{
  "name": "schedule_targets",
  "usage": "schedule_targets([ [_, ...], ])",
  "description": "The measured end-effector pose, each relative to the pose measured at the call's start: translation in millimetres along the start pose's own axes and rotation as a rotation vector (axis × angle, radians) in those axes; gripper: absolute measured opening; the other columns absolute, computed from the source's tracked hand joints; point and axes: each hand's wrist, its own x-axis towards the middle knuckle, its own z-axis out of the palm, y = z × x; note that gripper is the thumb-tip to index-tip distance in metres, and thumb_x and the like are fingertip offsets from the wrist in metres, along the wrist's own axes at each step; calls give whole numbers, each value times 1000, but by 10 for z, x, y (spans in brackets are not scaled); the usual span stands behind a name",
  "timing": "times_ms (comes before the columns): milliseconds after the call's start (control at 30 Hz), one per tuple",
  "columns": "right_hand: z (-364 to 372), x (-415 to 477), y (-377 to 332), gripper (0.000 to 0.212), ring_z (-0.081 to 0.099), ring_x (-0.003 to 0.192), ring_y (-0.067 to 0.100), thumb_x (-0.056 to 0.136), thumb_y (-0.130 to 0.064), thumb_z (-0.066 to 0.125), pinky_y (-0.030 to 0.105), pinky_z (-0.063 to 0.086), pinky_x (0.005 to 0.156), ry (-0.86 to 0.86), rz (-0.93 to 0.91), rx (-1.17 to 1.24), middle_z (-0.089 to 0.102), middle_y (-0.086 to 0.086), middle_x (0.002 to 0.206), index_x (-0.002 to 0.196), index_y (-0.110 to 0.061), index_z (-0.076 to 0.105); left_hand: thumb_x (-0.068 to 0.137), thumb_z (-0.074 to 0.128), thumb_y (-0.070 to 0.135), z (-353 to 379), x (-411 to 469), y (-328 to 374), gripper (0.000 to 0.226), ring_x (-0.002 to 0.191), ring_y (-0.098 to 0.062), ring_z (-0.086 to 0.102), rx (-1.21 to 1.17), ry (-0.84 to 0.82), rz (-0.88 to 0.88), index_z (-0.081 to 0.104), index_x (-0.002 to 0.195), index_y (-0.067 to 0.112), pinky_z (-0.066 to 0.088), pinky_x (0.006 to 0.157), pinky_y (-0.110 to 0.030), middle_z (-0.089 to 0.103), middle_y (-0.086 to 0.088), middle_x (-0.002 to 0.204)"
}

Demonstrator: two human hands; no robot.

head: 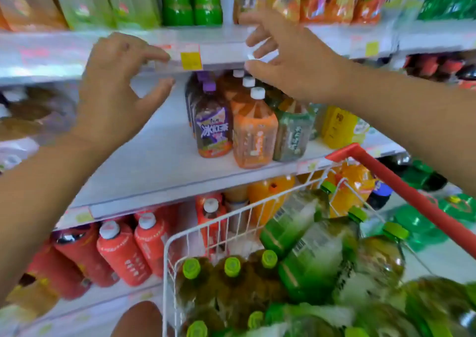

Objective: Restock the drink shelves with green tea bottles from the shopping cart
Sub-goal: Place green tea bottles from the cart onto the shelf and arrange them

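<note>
Below both hands (113,84) (296,60), green tea bottles (309,262)

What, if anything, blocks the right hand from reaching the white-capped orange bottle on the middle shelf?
Probably nothing, so yes: the right hand is open and empty above the orange bottle, which stands frontmost in its row, cap exposed.

Green tea bottles (309,264) at 5 o'clock blurred, cut by bottom edge; top-shelf bottles (177,1) at 12 o'clock cropped.
</note>
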Motion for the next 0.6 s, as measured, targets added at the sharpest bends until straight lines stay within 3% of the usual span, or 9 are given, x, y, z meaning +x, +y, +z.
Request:
schedule_targets([
  [67,26,-462,68,57,53,106,7,93,-36,58,20,44,88,-191,78,19,52,-7,124,143,-29,32,92,61,32,111,-395,347,30,96,-20,57,-203,-178,-41,64,115,13,49,83,-26,50,19,106],
  [133,45,-881,132,49,57,103,3,89,-35,62,16,46,86,-376,156,56,59,-10,116,135,-30,43,88,59,40,193,-783,659,31,99,-10,59,-382,-389,-93,65,113,22,51,82,-31,56,15,111],
  [200,60,-1263,184,38,60,97,-1,87,-36,64,13,46,81,-529,240,109,64,-14,109,123,-32,54,86,59,50,233,-1126,939,32,109,-6,59,-537,-620,-124,66,110,31,49,88,-24,61,13,116],
  [267,82,-1588,200,33,62,95,-1,85,-40,64,18,49,80,-653,305,180,67,-15,105,117,-35,59,84,58,64,216,-1386,1186,41,117,-1,55,-652,-844,-110,64,116,39,42,94,-12,60,19,122],
  [400,95,-1970,165,37,63,94,0,79,-49,59,23,48,84,-857,362,263,69,-17,102,115,-38,61,72,55,81,161,-1631,1550,64,127,9,44,-864,-1230,-73,48,130,54,35,102,-11,45,34,134],
  [467,89,-2076,167,34,62,93,-2,79,-49,59,20,48,84,-930,396,305,68,-18,103,112,-41,61,61,58,86,175,-1668,1657,78,126,11,43,-895,-1347,-61,40,132,60,37,104,-18,39,39,133],
  [600,47,-2207,169,31,60,96,-10,86,-43,62,13,47,85,-1099,421,290,64,-25,106,115,-46,55,51,66,86,297,-1809,1773,87,127,9,41,-867,-1366,-79,29,128,71,41,102,-22,29,50,126],
])
